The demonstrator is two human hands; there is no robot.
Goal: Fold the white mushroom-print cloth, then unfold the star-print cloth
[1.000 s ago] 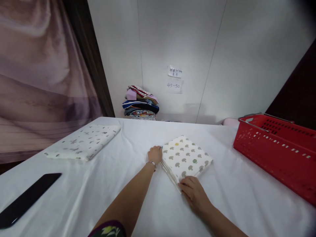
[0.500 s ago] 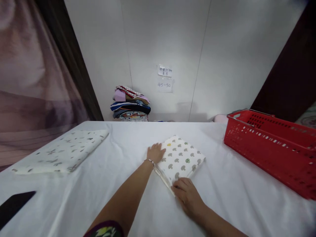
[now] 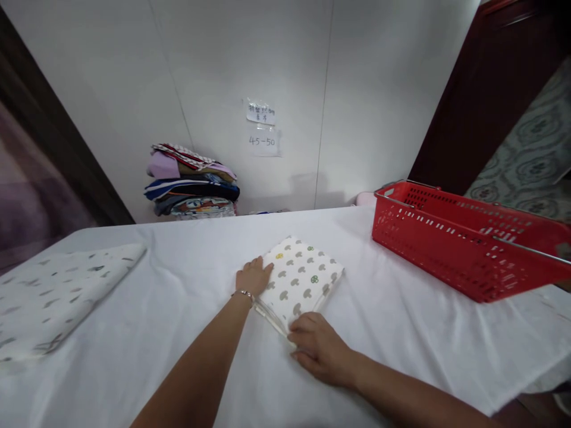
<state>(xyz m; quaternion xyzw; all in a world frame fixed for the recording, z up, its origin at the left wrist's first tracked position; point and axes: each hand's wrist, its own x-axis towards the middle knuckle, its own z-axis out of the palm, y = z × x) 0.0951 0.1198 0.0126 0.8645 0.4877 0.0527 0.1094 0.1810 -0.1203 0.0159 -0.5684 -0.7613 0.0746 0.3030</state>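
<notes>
A folded white cloth [image 3: 303, 270] printed with grey, green and yellow mushrooms lies on the white-covered table [image 3: 191, 309], one corner toward me. My left hand [image 3: 254, 277], with a bracelet at the wrist, rests flat on the cloth's left corner with its fingers spread. At the near corner, my right hand [image 3: 317, 348] has its fingers curled over the folded edge and the thumb below, pinching it. Layers of fabric show along the near left edge between the two hands.
Another folded white cloth [image 3: 62, 291] with a scattered print lies at the left. A red perforated basket [image 3: 446, 249] with metal handles stands on the right. Beyond the table's far edge, a stack of folded fabrics [image 3: 194, 184] sits against the wall, near paper labels [image 3: 263, 141].
My view has turned to the right, so the basket shows more fully and a dark flat object at the left has left the picture. Both hands keep their places on the cloth.
</notes>
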